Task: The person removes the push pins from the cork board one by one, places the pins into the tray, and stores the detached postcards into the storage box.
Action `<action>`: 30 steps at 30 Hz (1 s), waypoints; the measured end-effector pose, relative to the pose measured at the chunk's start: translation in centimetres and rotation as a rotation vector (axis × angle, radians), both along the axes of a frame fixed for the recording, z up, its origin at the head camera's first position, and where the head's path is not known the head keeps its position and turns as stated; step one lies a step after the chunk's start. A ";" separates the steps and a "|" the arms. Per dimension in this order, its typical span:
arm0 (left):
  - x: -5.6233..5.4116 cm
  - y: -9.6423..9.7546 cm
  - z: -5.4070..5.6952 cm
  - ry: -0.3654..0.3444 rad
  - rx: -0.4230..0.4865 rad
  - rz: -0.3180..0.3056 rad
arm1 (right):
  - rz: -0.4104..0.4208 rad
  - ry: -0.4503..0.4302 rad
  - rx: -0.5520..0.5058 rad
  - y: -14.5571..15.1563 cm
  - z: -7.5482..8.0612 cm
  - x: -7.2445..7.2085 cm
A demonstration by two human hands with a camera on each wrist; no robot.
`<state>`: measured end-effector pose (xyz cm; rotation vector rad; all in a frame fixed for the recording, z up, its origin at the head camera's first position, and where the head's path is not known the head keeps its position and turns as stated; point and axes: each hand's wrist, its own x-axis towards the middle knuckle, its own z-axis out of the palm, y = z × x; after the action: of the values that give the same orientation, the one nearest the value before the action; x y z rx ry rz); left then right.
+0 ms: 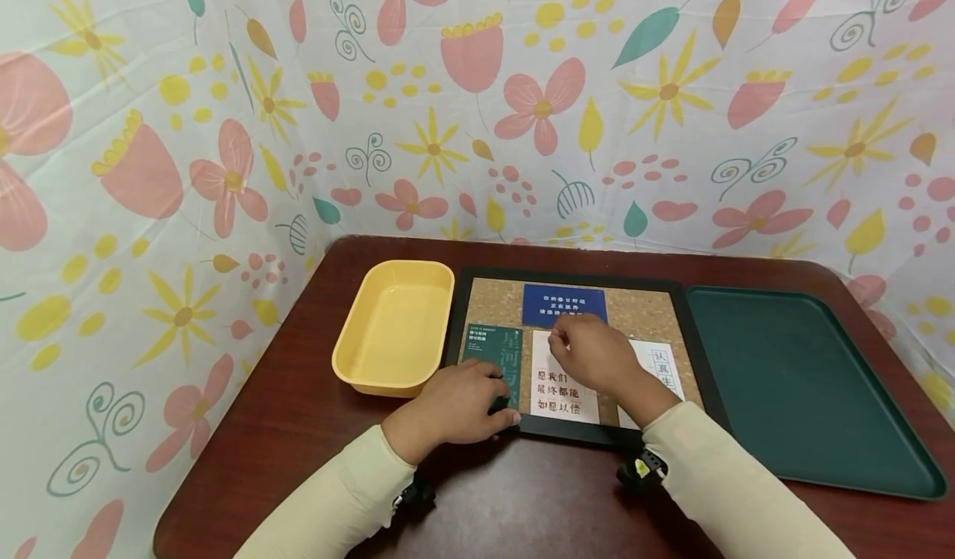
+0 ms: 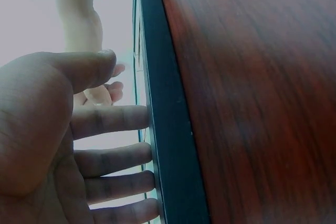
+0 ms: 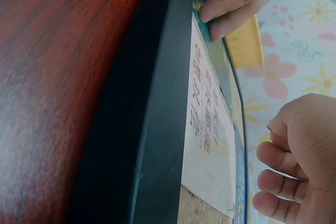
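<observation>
A cork board (image 1: pixel 642 310) in a black frame lies on the table. It bears a blue card (image 1: pixel 537 306), a green card (image 1: pixel 492 343), a white card with reddish characters (image 1: pixel 555 389) and another white card (image 1: pixel 660 360) at right, partly covered by the right forearm. My left hand (image 1: pixel 458 401) rests over the green card's lower part, fingers extended; in the left wrist view its fingertips (image 2: pixel 139 153) reach the frame. Curled fingers and thumb mark my right hand (image 3: pixel 307 156), which is over the seam between blue card and reddish-lettered card. Nothing shows between them; the fingertips are partly hidden.
A yellow tub (image 1: pixel 395 323) stands left of the board. To the right lies a dark green tray (image 1: pixel 813 385), close against the frame. The dark red wooden table (image 1: pixel 246 468) meets a flower-patterned cloth (image 1: pixel 477 111) at its back and left.
</observation>
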<state>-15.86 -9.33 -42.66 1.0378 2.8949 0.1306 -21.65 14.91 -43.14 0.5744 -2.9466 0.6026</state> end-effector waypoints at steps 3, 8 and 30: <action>0.0 0.0 0.1 0.000 -0.003 -0.002 | 0.001 0.000 0.005 0.3 0.1 0.2; 0.0 0.0 0.1 0.008 -0.007 -0.007 | -0.013 0.003 0.032 0.9 0.2 0.4; 0.1 0.0 -0.1 -0.007 -0.007 -0.001 | -0.041 0.004 0.026 3.5 0.5 1.4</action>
<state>-15.75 -9.36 -42.79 1.0349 2.8867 0.1243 -20.26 18.39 -42.64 0.5156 -2.9591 0.5597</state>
